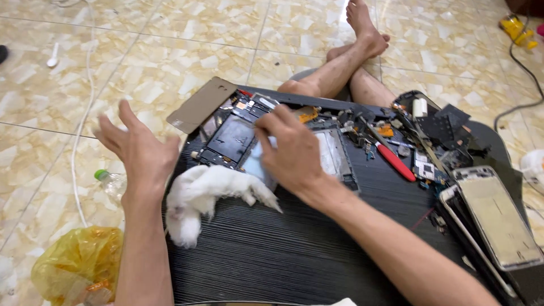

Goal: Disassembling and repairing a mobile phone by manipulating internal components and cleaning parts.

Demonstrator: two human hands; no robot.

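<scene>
Right hand rests palm-down on the opened tablet, its grip pinching a small pale cloth against the exposed inside. Left hand hovers open beside the dark ridged worktop, fingers spread, holding nothing. Just below the tablet lies a white rag. Farther right sit a red-handled screwdriver and stacked phone frames.

Probably a home floor repair spot: marble-patterned tiles, black board strewn with dismantled tablet parts.
</scene>
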